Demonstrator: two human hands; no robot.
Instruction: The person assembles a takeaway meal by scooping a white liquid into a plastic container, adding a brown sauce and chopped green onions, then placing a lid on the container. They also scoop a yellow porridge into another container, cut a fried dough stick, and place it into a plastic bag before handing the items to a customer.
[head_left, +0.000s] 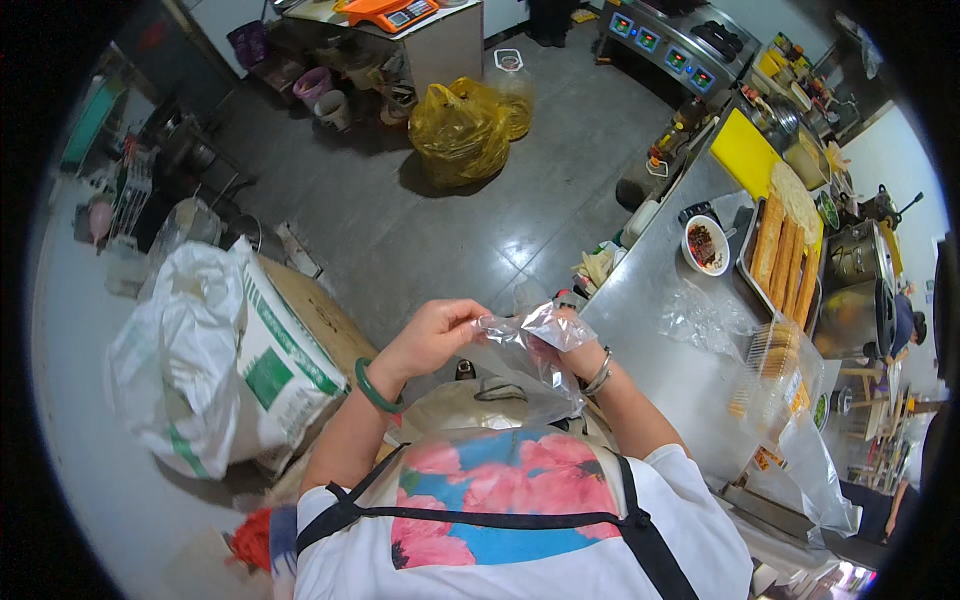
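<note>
A thin clear plastic bag (525, 346) stretches between my two hands in front of my chest. With thumb and fingers, my left hand (442, 331) pinches its left edge; a green bangle sits on that wrist. My right hand (583, 360), above a silver-coloured bangle, holds the other side, and the shiny film hides most of its fingers. Below the bag is the beige front of my apron (450, 412). To the right is a stainless steel worktable (641, 330), where another crumpled clear plastic bag (701, 319) lies.
On the worktable are a white bowl of chilli sauce (705, 246), a tray of long fried dough sticks (784, 259), a yellow cutting board (742, 146) and clear plastic containers (772, 375). White woven sacks (187, 352) stand at left. A yellow plastic bag (459, 139) sits on the floor ahead.
</note>
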